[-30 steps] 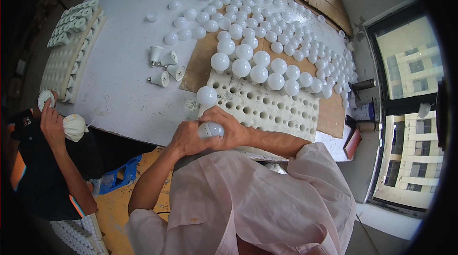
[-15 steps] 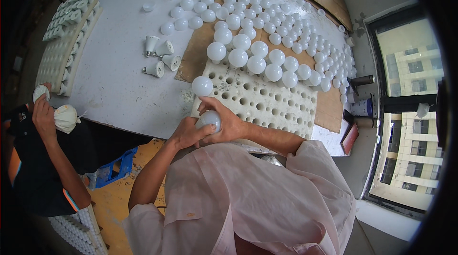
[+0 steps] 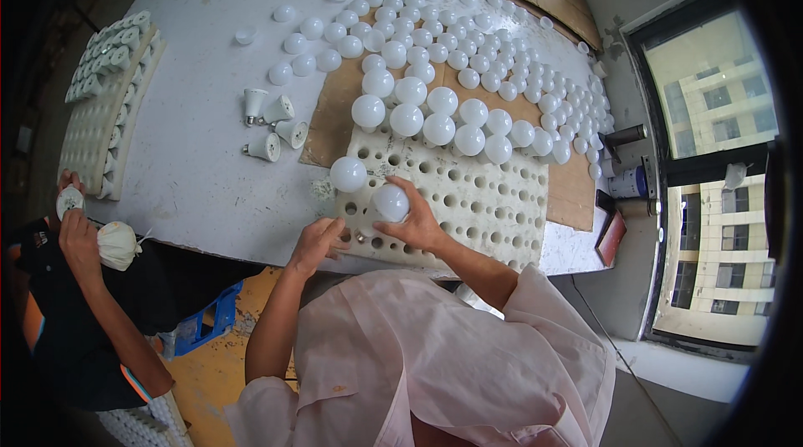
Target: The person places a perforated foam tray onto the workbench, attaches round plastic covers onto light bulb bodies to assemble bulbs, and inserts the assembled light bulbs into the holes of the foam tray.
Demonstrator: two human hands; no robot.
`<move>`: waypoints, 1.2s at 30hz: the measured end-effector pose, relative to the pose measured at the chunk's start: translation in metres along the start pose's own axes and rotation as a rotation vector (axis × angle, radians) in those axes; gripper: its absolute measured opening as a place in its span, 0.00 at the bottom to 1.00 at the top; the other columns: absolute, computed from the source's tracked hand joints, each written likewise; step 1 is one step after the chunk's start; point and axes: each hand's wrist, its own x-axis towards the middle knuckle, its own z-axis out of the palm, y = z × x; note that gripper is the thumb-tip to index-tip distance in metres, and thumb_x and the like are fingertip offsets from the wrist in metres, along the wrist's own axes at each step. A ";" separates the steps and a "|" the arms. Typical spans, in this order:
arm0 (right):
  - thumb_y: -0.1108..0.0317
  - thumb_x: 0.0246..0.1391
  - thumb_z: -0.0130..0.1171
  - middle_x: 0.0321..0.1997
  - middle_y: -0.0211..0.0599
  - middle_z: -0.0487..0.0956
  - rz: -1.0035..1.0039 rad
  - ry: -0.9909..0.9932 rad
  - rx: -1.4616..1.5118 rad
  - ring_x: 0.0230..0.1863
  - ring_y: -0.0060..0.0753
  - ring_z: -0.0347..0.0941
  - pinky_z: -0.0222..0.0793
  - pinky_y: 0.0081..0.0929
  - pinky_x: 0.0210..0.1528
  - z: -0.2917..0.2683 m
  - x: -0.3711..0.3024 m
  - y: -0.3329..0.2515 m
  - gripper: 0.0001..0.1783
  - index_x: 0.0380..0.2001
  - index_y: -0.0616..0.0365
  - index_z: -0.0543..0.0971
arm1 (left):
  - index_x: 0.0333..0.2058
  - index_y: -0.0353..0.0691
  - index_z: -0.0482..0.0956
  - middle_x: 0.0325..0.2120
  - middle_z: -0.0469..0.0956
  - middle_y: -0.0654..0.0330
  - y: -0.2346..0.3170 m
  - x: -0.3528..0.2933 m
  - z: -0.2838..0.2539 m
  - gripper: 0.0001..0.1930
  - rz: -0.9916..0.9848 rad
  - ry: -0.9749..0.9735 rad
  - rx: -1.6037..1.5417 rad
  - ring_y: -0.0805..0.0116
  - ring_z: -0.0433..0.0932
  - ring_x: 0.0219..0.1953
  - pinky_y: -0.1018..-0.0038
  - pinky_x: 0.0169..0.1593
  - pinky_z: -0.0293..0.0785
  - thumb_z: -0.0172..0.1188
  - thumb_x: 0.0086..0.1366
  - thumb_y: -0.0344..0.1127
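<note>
My right hand (image 3: 416,217) grips a light bulb (image 3: 390,203) by its white globe, tilted, its metal base pointing down and left over the near part of a white foam tray (image 3: 468,196) with rows of round holes. My left hand (image 3: 319,244) is beside the tray's near left corner, fingers loosely stretched out, with nothing visible in it. One bulb (image 3: 348,173) stands at the tray's left edge, just beyond my hands. Several more bulbs (image 3: 439,129) stand in rows along the tray's far side.
Many white globe covers (image 3: 468,79) spread over cardboard and the white table (image 3: 192,129). Several bulb bases (image 3: 263,148) lie left of the tray. Stacked foam trays (image 3: 88,146) stand farther left. A co-worker's hand (image 3: 78,238) holds a round white part. A window is at right.
My hands have come apart. The right hand has carried the bulb forward and right over the tray; the left has let go of it. The whole view has shifted slightly.
</note>
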 end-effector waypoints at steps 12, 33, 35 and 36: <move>0.64 0.38 0.71 0.59 0.48 0.64 -0.136 0.023 -0.359 0.57 0.51 0.62 0.66 0.42 0.57 -0.042 0.023 -0.004 0.39 0.58 0.52 0.69 | 0.49 0.29 0.69 0.48 0.75 0.42 0.030 0.050 -0.086 0.22 0.470 0.735 0.762 0.50 0.75 0.51 0.64 0.53 0.72 0.61 0.54 0.22; 0.66 0.45 0.64 0.60 0.36 0.63 -0.309 -0.555 -1.332 0.57 0.40 0.69 0.74 0.37 0.50 -0.097 0.364 0.086 0.37 0.60 0.31 0.66 | 0.46 0.33 0.70 0.51 0.72 0.44 0.052 0.116 -0.118 0.22 0.360 0.670 1.422 0.51 0.69 0.55 0.58 0.58 0.63 0.63 0.51 0.22; 0.65 0.43 0.66 0.60 0.36 0.64 -0.246 -0.589 -1.363 0.57 0.40 0.70 0.74 0.36 0.49 -0.094 0.372 0.093 0.37 0.59 0.31 0.67 | 0.46 0.33 0.69 0.51 0.72 0.44 0.050 0.121 -0.114 0.22 0.345 0.649 1.392 0.50 0.69 0.55 0.58 0.58 0.63 0.63 0.51 0.22; 0.63 0.42 0.67 0.59 0.36 0.64 -0.183 -0.615 -1.400 0.56 0.39 0.70 0.74 0.35 0.49 -0.093 0.374 0.090 0.37 0.59 0.32 0.67 | 0.47 0.33 0.69 0.52 0.72 0.44 0.047 0.122 -0.113 0.23 0.339 0.631 1.361 0.49 0.69 0.55 0.57 0.58 0.63 0.64 0.50 0.23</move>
